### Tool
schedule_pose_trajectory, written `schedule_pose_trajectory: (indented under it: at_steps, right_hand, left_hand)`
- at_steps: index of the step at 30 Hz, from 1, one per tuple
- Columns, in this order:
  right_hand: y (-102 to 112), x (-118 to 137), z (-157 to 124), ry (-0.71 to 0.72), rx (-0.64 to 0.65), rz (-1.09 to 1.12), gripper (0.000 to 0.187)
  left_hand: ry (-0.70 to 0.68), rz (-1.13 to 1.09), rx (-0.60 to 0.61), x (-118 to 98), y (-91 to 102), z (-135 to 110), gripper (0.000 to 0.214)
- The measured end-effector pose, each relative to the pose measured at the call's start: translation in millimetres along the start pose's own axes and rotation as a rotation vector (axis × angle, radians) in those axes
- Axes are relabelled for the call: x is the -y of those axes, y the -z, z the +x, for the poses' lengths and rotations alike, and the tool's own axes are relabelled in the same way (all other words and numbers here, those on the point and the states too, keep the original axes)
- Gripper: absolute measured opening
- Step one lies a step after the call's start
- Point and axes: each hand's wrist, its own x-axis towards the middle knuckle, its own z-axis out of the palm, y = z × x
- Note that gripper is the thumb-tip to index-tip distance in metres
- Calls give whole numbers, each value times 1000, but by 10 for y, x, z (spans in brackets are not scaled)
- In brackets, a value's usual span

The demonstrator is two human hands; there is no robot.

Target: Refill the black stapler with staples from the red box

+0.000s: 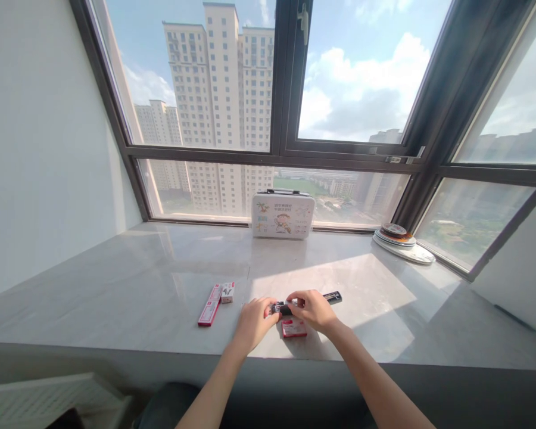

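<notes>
Both my hands meet over a long black stapler [332, 296] lying on the pale stone windowsill [116, 286]. My left hand [253, 320] pinches its near metal end with curled fingers. My right hand [313, 308] is closed over the stapler's middle, so only its far tip shows past the fingers. A small red box [293, 328] lies on the sill just under my right hand. To the left lie a long red box [209, 305] and a small red and white box [227, 292].
A white case with a handle and cartoon print [283, 215] stands upright against the window at the back. A stack of round plates [402, 241] sits at the back right. A white wall closes the left side; a radiator [49, 399] is below the sill.
</notes>
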Motion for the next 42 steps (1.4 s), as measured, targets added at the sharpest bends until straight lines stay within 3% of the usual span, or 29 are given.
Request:
schedule_pose_trajectory:
  at_steps: [6,9,12,17,21,26,32,36,42]
  right_hand:
    - [-10,-35,62,11,56,-11,25]
    - [-10,-54,17,-18,26,-12,29]
    - [-32,-40,-37,-64,-15,-9,21]
    - [-117,1,-189,-52,22,92,24]
    - [-64,-234,-469,-250,-72,360,44]
    - [188,-632,-732,-447,-60,515,59]
    - [302,-514,-275,-256,-76,565,71]
    - [234,-353,43,-157,-32,439,55]
    - [72,-144,153,-62,48,231,36]
  left_hand:
    - [19,-2,4,33,-17,25,27]
    - [33,-7,5,30,-20,29,28]
    - [42,-14,6,20,-12,24,29]
    - [46,-24,11,18,-4,17,30]
    - [43,-37,14,37,-17,19,28]
    - [42,-40,27,42,-25,20,26]
    - [49,-25,44,2,8,22,27]
    - [47,-12,57,0,15,28,27]
    - [52,-9,70,-22,16,33,23]
